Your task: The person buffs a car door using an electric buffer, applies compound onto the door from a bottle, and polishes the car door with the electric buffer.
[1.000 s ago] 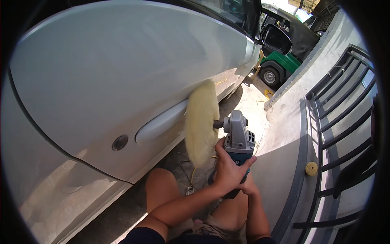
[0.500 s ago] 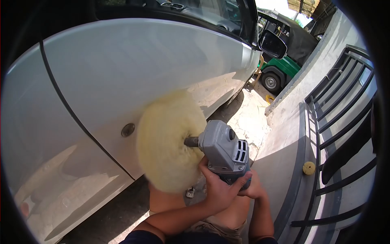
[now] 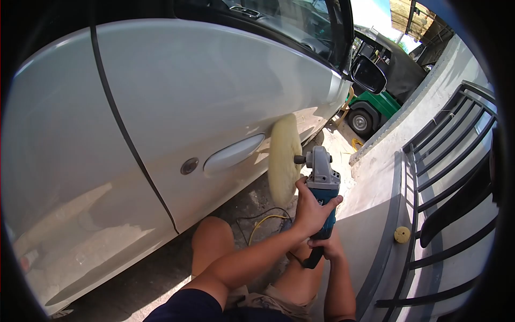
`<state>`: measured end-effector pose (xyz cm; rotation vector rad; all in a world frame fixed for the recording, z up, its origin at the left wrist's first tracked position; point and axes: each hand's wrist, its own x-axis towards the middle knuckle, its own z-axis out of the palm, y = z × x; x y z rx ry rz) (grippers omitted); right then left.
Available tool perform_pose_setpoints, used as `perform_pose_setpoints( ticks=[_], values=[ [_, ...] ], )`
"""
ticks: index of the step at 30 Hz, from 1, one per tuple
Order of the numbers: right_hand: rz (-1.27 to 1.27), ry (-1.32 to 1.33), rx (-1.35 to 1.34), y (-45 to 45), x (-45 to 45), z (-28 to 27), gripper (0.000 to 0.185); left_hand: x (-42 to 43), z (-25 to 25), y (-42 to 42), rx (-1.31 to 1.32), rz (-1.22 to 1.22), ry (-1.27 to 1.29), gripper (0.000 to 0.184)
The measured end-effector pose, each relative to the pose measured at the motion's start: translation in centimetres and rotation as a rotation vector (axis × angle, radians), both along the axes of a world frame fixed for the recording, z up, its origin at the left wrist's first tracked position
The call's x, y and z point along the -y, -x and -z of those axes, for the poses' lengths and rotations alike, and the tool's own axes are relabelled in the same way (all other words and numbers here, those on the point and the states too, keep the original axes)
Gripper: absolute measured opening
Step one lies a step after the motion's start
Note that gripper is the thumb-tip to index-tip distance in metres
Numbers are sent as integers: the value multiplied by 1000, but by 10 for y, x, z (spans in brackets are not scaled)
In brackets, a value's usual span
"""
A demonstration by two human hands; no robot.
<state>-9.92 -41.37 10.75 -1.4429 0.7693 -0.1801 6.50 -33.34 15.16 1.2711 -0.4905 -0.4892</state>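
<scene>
A blue-and-grey power polisher is held in front of the car. My left hand wraps round its body just behind the grey gear head, thumb along the side. Lower down, my right hand grips the rear handle, its fingers partly hidden. The thick, pale yellow polishing pad is seen nearly edge-on, its face toward the silver car door. It appears apart from the panel. Left of the pad are the door handle and a round lock.
Black and yellow cords lie on the ground by my knees. To the right stand a wall and a black metal railing, with a small yellow round pad beside it. A green vehicle is parked beyond the side mirror.
The polisher has moved right and away from the door, and its pad has turned edge-on. The door handle, hidden before, now shows. My hands moved with the tool.
</scene>
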Motion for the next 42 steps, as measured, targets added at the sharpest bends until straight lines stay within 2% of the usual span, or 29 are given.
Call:
perform_pose_setpoints(
  ticks=[2,5,6,10,16,19,22,26,34,37,42],
  values=[
    [-45,87,-8,4,2,-5,48,-16,-11,7,3,-19,54,100],
    [-97,256,25,1,-22,-48,54,-46,-26,25,-33,-61,167,100],
    [-111,248,8,2,-27,-55,62,-61,-35,31,-70,-70,190,100],
    [-224,259,8,10,-47,-78,70,-103,-45,49,-74,-99,277,106],
    [-316,411,-13,1,-71,-128,81,-132,-42,69,-47,-136,394,107],
    [-317,420,-40,3,-67,-133,76,-129,-43,69,-42,-134,381,107],
    [-261,380,-162,10,-55,-129,67,-115,-54,58,-72,-106,424,104],
    [-194,367,-63,11,-31,-100,55,-81,-52,41,-128,-75,321,102],
    [-38,112,-161,11,0,-57,40,0,-6,15,-75,-47,95,107],
    [-34,73,-152,11,0,-48,41,-3,-7,17,-112,-28,36,106],
    [-98,162,-94,17,-6,-68,56,-33,-30,31,-119,-98,207,103]
  ],
)
